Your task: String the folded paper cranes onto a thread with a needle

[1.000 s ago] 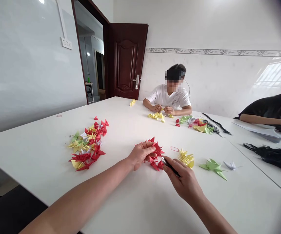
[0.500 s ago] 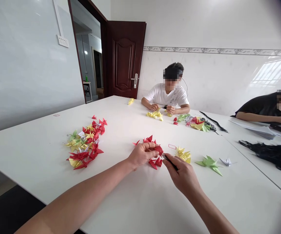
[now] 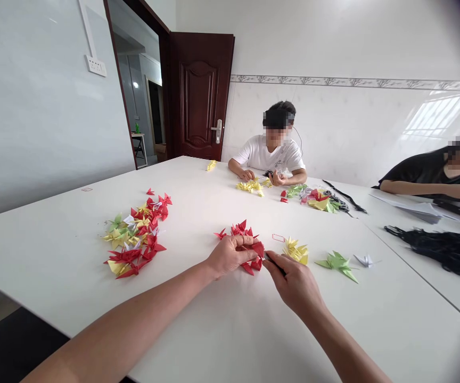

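Between the thumb and fingers of my left hand [image 3: 230, 256] is a red folded paper piece [image 3: 259, 248]. My right hand [image 3: 294, 276] grips a slim dark tool [image 3: 277, 263], its front end close to that red paper; whether they touch is hard to tell. More red paper cranes [image 3: 243, 230] lie behind and below my left hand. Just beyond my right hand sits a group of yellow cranes [image 3: 296, 251]. Farther right are a green crane [image 3: 337, 264] and a white crane [image 3: 366, 260].
A mixed pile of red, yellow, green and white cranes [image 3: 138, 234] lies left on the white table [image 3: 198, 340]. Across it, a person in white [image 3: 270, 154] handles yellow pieces. Black strands [image 3: 437, 252], papers [image 3: 413, 207] and a person in black [image 3: 417, 175] are at the right.
The view has shifted slightly, so everything sits a little farther left. The tool in my right hand shows less of its length. The person opposite has raised one hand, palm turned up.
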A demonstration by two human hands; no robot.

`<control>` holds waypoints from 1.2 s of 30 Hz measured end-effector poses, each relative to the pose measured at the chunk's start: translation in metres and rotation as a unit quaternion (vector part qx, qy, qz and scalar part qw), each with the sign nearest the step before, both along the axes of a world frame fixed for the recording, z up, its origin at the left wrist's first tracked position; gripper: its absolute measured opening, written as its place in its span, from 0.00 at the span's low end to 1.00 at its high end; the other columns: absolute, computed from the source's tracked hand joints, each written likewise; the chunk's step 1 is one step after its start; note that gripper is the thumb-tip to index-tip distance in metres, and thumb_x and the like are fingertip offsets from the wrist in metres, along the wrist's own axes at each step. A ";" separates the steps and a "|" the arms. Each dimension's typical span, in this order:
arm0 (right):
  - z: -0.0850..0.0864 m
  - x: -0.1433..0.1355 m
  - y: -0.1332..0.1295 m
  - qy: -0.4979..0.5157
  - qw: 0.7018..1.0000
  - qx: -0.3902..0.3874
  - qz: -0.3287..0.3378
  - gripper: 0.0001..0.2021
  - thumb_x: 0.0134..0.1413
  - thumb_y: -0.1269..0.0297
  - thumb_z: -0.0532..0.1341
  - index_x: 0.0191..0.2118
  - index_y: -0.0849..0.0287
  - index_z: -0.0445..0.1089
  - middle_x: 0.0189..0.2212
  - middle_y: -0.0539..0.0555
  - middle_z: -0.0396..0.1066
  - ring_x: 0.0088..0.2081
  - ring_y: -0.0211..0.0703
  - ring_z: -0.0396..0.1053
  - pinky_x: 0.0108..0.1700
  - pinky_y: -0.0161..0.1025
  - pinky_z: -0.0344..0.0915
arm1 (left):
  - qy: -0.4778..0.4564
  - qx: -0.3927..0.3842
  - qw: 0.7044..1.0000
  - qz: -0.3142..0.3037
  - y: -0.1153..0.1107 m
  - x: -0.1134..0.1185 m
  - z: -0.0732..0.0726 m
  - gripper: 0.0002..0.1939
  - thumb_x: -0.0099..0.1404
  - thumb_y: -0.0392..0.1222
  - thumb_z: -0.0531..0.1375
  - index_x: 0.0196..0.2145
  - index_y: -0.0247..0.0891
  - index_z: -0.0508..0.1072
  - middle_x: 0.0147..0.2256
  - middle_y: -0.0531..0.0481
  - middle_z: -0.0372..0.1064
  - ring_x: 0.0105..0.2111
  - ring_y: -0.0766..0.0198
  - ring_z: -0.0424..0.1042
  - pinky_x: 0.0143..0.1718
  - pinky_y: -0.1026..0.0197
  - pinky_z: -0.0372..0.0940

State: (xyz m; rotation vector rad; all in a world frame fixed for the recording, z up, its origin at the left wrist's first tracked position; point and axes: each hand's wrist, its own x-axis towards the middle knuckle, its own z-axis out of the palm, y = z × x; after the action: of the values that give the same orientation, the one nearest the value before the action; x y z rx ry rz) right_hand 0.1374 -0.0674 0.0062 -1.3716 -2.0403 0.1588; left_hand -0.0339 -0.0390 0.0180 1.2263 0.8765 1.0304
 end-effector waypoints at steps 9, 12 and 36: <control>0.003 0.002 0.001 0.046 0.999 0.002 -0.003 0.17 0.57 0.54 0.50 0.40 0.57 0.72 0.35 0.55 0.74 0.34 0.43 0.71 0.31 0.35 0.64 | -0.002 0.029 0.998 0.054 0.000 -0.005 0.008 0.16 0.53 0.37 0.64 0.40 0.35 0.71 0.31 0.50 0.69 0.27 0.69 0.70 0.30 0.65 0.65; 0.005 0.006 0.003 0.090 0.995 -0.007 -0.039 0.19 0.53 0.52 0.55 0.42 0.59 0.72 0.37 0.56 0.74 0.35 0.45 0.71 0.33 0.36 0.66 | -0.023 0.029 0.997 0.062 0.003 -0.008 0.007 0.14 0.53 0.37 0.64 0.40 0.36 0.71 0.30 0.52 0.68 0.25 0.70 0.69 0.25 0.68 0.61; -0.011 0.004 0.004 0.120 0.989 0.083 0.029 0.10 0.53 0.57 0.58 0.33 0.57 0.71 0.31 0.53 0.69 0.29 0.38 0.66 0.31 0.33 0.63 | 0.120 0.057 0.989 -0.062 -0.005 -0.008 0.010 0.16 0.62 0.49 0.54 0.33 0.32 0.71 0.26 0.50 0.70 0.18 0.75 0.64 0.23 0.68 0.62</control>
State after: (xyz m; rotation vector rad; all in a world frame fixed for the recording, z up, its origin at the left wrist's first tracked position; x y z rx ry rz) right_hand 0.1414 -0.0631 -0.0046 -1.1341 -1.8490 0.1666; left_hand -0.0418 -0.0439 0.0279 1.5048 0.9225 0.8532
